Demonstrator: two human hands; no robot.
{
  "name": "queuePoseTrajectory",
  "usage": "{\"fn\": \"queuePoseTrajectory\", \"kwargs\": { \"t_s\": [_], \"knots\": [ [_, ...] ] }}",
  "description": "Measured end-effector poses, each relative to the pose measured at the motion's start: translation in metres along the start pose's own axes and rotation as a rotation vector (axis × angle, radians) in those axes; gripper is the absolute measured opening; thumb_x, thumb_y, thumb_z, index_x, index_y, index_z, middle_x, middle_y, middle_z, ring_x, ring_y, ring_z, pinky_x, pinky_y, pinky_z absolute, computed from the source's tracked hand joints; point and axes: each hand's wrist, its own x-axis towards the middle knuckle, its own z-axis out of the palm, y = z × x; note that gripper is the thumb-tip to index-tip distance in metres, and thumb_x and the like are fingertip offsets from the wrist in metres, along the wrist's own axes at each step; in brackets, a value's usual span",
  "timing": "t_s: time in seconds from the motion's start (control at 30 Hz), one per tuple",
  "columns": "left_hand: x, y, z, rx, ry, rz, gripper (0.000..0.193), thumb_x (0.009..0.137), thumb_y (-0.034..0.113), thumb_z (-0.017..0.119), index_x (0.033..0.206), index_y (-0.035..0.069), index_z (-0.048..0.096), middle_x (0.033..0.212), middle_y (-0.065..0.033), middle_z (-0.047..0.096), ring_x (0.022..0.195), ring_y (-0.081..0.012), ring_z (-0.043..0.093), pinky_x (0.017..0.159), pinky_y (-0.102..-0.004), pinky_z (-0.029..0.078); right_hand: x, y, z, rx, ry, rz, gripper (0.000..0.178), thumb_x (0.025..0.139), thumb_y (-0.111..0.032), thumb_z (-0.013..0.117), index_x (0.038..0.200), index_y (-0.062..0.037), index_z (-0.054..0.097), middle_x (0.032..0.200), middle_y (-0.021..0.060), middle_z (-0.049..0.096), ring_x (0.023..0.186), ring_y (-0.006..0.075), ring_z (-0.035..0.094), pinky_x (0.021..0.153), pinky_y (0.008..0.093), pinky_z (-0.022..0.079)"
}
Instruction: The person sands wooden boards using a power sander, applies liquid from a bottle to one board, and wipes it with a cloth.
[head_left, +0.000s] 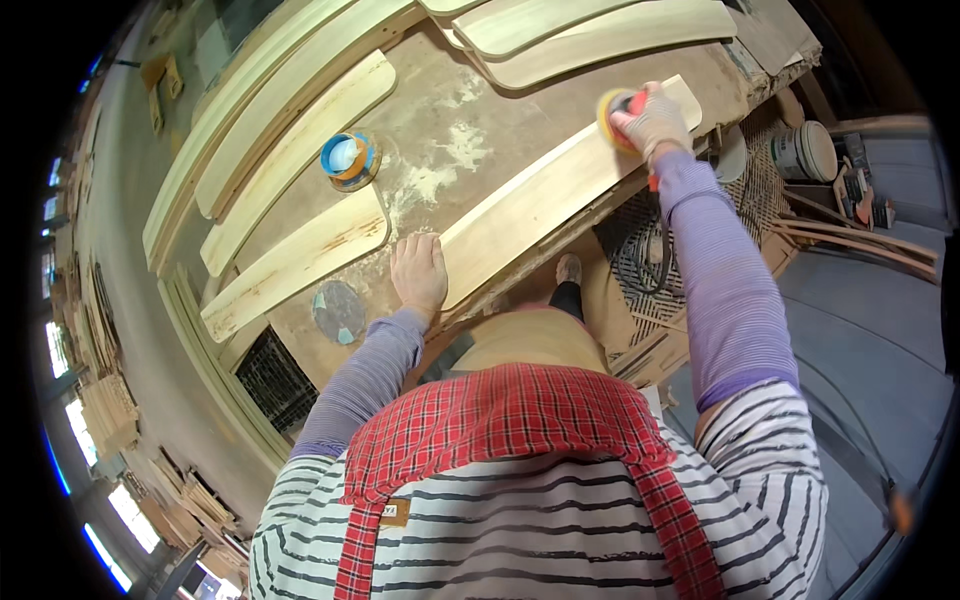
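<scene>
right hand (657, 121) around sander (611, 122), plank (545, 205) beneath

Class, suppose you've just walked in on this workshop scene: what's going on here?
A person in a red plaid apron is at a dusty brown worktable. Their right hand holds a round yellow-and-red handheld tool, apparently a sander, near the right end of a long pale wooden board. Their left hand rests at the board's left end. Other pale wooden boards with rounded corners lie along the far and left sides, with a round blue-and-orange object nearby.
</scene>
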Motion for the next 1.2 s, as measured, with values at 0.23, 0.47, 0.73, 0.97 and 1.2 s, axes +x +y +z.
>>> {"fn": "queuePoseTrajectory", "kwargs": {
  "t_s": [0.23,0.47,0.73,0.97,1.2],
  "knots": [
    [0.0,-0.005,0.006,0.033,0.042,0.021,0.012,0.096,0.019,0.054,0.096,0.011,0.063,0.098,-0.0069,0.062,0.098,-0.0287,0.057,0.086,-0.0425,0.044,-0.104,-0.05,0.038,-0.044,-0.131,-0.178,0.044,0.083,-0.035,0.062,0.12,-0.0103,0.056,0.115,0.0245,0.059,0.104,0.0449,0.061,0.091,0.0475,0.052],
    [-0.001,-0.008,0.006,0.077,0.032,0.026,0.013,0.097,0.021,0.054,0.096,0.011,0.061,0.099,-0.0082,0.062,0.097,-0.0301,0.057,0.085,-0.0439,0.044,-0.168,-0.049,0.025,0.002,-0.313,-0.391,0.038,0.087,-0.028,0.061,0.123,-0.0161,0.057,0.125,0.0219,0.056,0.11,0.0389,0.062,0.092,0.044,0.054],
    [0.005,-0.004,0.004,0.059,-0.001,0.014,0.014,0.098,0.021,0.052,0.096,0.011,0.062,0.099,-0.0077,0.063,0.097,-0.0295,0.058,0.085,-0.0426,0.044,-0.039,0.041,-0.019,0.057,0.058,0.098,0.051,0.083,-0.033,0.069,0.125,-0.0081,0.053,0.123,0.0243,0.052,0.102,0.0417,0.064,0.086,0.0458,0.055],
    [0.001,-0.004,0.002,0.025,0.024,0.004,0.013,0.097,0.02,0.053,0.095,0.011,0.061,0.1,-0.0072,0.063,0.099,-0.0304,0.057,0.087,-0.0432,0.044,-0.179,-0.048,0.035,0.0,-0.378,-0.367,0.045,0.081,-0.032,0.071,0.121,-0.0217,0.056,0.126,0.0222,0.051,0.107,0.041,0.061,0.087,0.0452,0.054],
    [0.009,0.001,0.005,0.018,0.006,-0.009,0.013,0.097,0.021,0.053,0.095,0.012,0.062,0.1,-0.0061,0.062,0.101,-0.0295,0.057,0.088,-0.0445,0.043,-0.089,-0.003,-0.002,0.051,-0.031,0.001,0.054,0.079,-0.039,0.073,0.121,-0.0101,0.056,0.112,0.0291,0.057,0.095,0.0412,0.066,0.085,0.0445,0.056]
  ]
}}
